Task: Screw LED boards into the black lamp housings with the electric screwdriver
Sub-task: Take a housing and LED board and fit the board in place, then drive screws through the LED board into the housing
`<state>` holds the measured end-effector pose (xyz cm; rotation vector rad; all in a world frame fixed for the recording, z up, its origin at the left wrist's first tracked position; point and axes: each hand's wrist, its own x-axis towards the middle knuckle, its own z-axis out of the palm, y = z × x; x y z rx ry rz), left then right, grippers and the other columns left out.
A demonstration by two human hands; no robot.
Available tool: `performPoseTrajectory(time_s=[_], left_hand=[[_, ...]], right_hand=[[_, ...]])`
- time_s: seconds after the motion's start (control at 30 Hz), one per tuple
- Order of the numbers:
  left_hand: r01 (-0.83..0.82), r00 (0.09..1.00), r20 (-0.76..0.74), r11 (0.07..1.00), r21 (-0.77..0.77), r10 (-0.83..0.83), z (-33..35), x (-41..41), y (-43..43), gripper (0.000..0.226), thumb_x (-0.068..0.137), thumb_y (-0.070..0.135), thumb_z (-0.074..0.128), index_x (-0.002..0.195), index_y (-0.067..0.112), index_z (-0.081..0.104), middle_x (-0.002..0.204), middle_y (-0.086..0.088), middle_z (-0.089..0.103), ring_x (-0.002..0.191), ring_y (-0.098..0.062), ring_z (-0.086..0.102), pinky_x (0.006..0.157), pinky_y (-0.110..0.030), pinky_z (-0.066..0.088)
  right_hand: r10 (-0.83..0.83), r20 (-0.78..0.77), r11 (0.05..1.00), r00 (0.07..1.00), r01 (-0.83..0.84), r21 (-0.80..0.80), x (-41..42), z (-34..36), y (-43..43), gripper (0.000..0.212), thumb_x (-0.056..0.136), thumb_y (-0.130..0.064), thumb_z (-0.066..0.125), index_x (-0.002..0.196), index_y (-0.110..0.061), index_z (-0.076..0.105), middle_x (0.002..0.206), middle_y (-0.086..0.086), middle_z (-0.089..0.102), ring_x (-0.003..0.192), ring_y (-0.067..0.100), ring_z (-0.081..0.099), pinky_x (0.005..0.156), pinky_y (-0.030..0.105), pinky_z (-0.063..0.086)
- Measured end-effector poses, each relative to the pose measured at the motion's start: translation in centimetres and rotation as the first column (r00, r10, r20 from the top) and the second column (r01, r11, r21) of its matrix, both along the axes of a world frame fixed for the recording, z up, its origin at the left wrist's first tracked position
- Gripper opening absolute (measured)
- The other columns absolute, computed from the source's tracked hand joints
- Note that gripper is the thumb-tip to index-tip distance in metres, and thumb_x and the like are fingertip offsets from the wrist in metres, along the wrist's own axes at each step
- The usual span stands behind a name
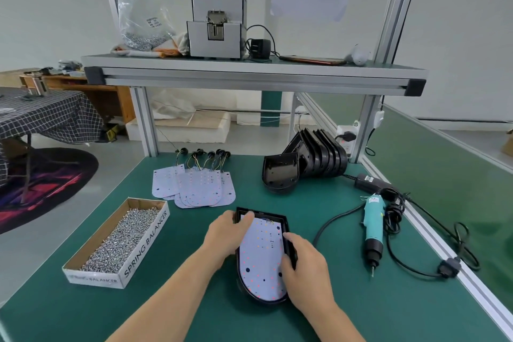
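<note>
LED board [262,255]: white, rounded at the near end, lying inside one black lamp housing [273,215], coloured dots across its face. The housing sits flat on the green tabletop [347,300], centre front, straight end pointing away from the person.

Left hand [227,233]: on the housing's far-left corner, fingers bent over the rim and resting on the board's corner; thumb hidden. Reads as a grip on the housing.

Right hand [302,266]: on the right rim, fingers curled around the housing wall, thumb lying along the edge beside the board.

Electric screwdriver [373,226]: teal body, black nose, lying on the tabletop right of the housing, well apart from both hands, bit pointing toward the person. Its black cable loops around it.

Spare LED boards [200,189]: overlapping pile just beyond the housing, wired leads trailing toward the far edge.

Empty housings [313,158]: a leaning row at far right, one lying in front of the row.

Cardboard box [147,244]: to the left, printed "SPRING BALANCER", filled with silver screws.

Shelf [249,69] above: grey metal machine [216,28], clear bag [141,25] holding screws.
</note>
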<state>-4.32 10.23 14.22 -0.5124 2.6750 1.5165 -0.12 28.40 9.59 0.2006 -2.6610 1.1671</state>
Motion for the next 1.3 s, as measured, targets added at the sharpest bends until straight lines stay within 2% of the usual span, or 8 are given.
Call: performPoseTrajectory(time_s=[0.1,0.2,0.37,0.97,1.1,1.17,1.23,1.3], left_hand=[[-0.058,0.995,-0.086,0.972,-0.227,0.04,1.0,0.1,-4.1,0.04,0.094,0.058,0.046,0.106,0.022,0.06,0.099,-0.002,0.069,0.09,-0.026,0.065,0.078,-0.033,0.053],[-0.272,0.96,-0.204,0.822,-0.5,0.193,1.7,0.7,-12.2,0.018,0.094,0.017,0.052,0.094,0.023,0.069,0.097,-0.008,0.07,0.079,-0.029,0.061,0.068,-0.032,0.047],[-0.089,0.961,0.093,0.61,-0.787,0.261,0.4,2.3,-20.8,0.003,0.09,0.016,0.064,0.092,0.016,0.064,0.088,-0.004,0.068,0.076,-0.021,0.066,0.07,-0.033,0.056],[-0.198,0.976,-0.106,0.589,-0.783,0.188,-0.7,2.9,-20.2,0.023,0.083,0.006,0.067,0.067,0.023,0.07,0.067,0.0,0.066,0.063,-0.022,0.061,0.062,-0.03,0.053],[-0.34,0.939,-0.221,0.789,-0.511,0.262,0.4,3.4,-19.4,0.019,0.085,0.003,0.067,0.073,0.016,0.073,0.062,-0.001,0.067,0.06,-0.022,0.061,0.061,-0.03,0.048],[-0.367,0.896,-0.22,0.922,0.121,0.385,1.9,3.3,-17.4,0.009,0.087,-0.003,0.068,0.088,0.003,0.074,0.068,-0.009,0.069,0.063,-0.021,0.061,0.061,-0.029,0.056],[-0.199,0.936,-0.054,0.651,0.732,0.347,3.7,3.4,-13.5,0.008,0.092,-0.004,0.061,0.097,-0.006,0.067,0.076,-0.011,0.063,0.061,-0.013,0.059,0.051,-0.015,0.053],[-0.148,0.982,0.108,0.276,0.95,0.157,5.0,3.7,-8.7,0.008,0.089,0.0,0.06,0.089,-0.004,0.066,0.072,-0.007,0.058,0.05,-0.007,0.056,0.041,-0.01,0.045]], right_hand=[[-0.011,0.006,1.0,1.0,0.011,-0.006,0.0,-0.3,0.0,0.044,0.093,-0.014,0.06,0.137,-0.023,0.058,0.11,-0.012,0.059,0.104,0.012,0.056,0.089,0.023,0.04],[-0.015,0.013,1.0,1.0,0.015,0.005,-0.3,-0.4,-0.1,0.045,0.095,-0.012,0.057,0.139,-0.022,0.056,0.119,-0.007,0.061,0.11,0.015,0.056,0.091,0.021,0.038],[-0.012,0.042,1.0,0.999,0.012,-0.007,-0.8,-0.4,-0.4,0.045,0.095,-0.012,0.054,0.139,-0.022,0.055,0.121,-0.006,0.06,0.111,0.016,0.055,0.092,0.022,0.039],[-0.006,0.036,1.0,0.999,0.007,-0.028,-0.9,-0.7,-0.1,0.048,0.094,-0.013,0.057,0.141,-0.021,0.054,0.128,-0.006,0.06,0.118,0.012,0.053,0.094,0.015,0.032],[-0.01,0.043,0.999,0.999,0.012,-0.039,-0.9,-0.6,-0.2,0.048,0.094,-0.012,0.056,0.141,-0.023,0.054,0.124,-0.008,0.059,0.113,0.01,0.051,0.092,0.016,0.032],[-0.018,0.048,0.999,0.999,0.02,-0.045,-0.8,-0.5,-0.2,0.048,0.095,-0.013,0.056,0.141,-0.025,0.053,0.123,-0.011,0.057,0.109,0.006,0.048,0.092,0.016,0.032],[-0.014,0.05,0.998,0.999,0.017,-0.058,-0.7,-0.4,-0.3,0.049,0.095,-0.012,0.055,0.141,-0.029,0.052,0.121,-0.016,0.054,0.108,0.004,0.047,0.092,0.016,0.032],[-0.004,0.05,0.997,0.999,0.008,-0.083,-0.6,-0.1,-0.5,0.053,0.092,-0.01,0.052,0.14,-0.033,0.05,0.12,-0.021,0.054,0.111,0.006,0.051,0.094,0.019,0.037]])
